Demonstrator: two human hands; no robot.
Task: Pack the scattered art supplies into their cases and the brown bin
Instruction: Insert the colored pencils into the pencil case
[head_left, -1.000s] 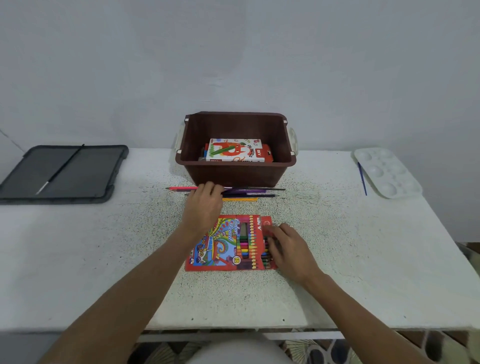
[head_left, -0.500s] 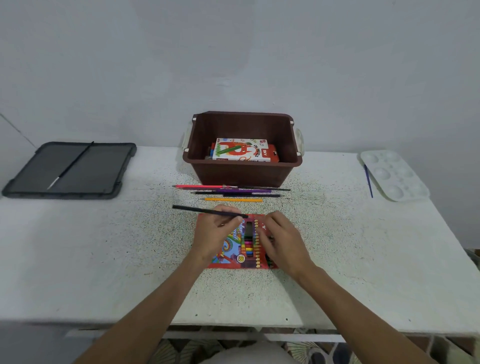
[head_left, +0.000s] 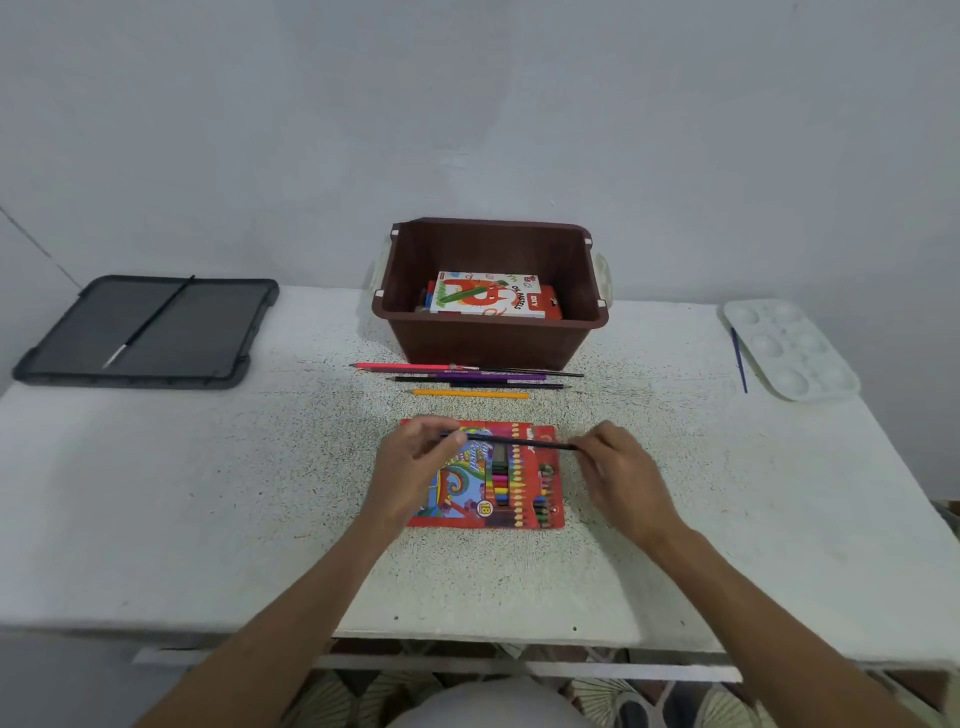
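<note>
White speckled table against a plain grey wall

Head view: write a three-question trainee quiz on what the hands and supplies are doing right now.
1. True or false: the left hand and the right hand both hold the black pencil.
2. What lies inside the brown bin? A) oil pastels box B) scissors C) glue bottle
3. Fill in: the loose pencil lying nearest the colour pencil case is ____.

Key: 1 true; 2 A; 3 orange.
</note>
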